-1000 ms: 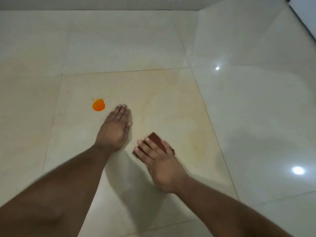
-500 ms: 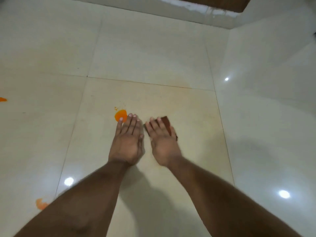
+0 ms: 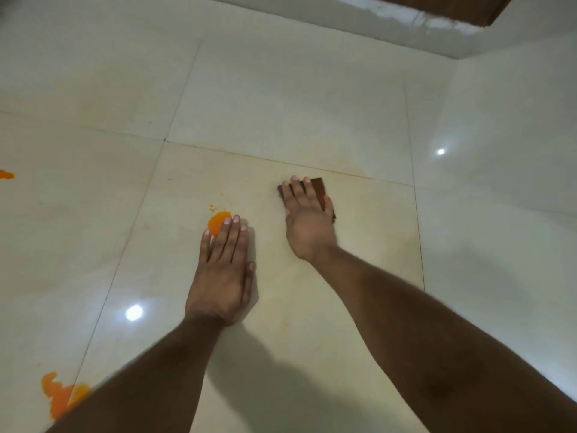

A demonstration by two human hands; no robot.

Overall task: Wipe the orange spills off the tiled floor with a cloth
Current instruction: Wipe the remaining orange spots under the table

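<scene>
Glossy cream tiled floor [image 3: 281, 98], seen from above. Right hand [image 3: 307, 220] flat, fingers spread, pressing folded dark brown cloth [image 3: 318, 187] to tile. Left hand [image 3: 223, 270] flat on floor, fingers together, fingertips overlapping round orange spill [image 3: 216, 223]. Cloth apart from that spill, to its right. More orange splatter at lower left [image 3: 57, 393] and small orange patch at left edge [image 3: 5, 174].
</scene>
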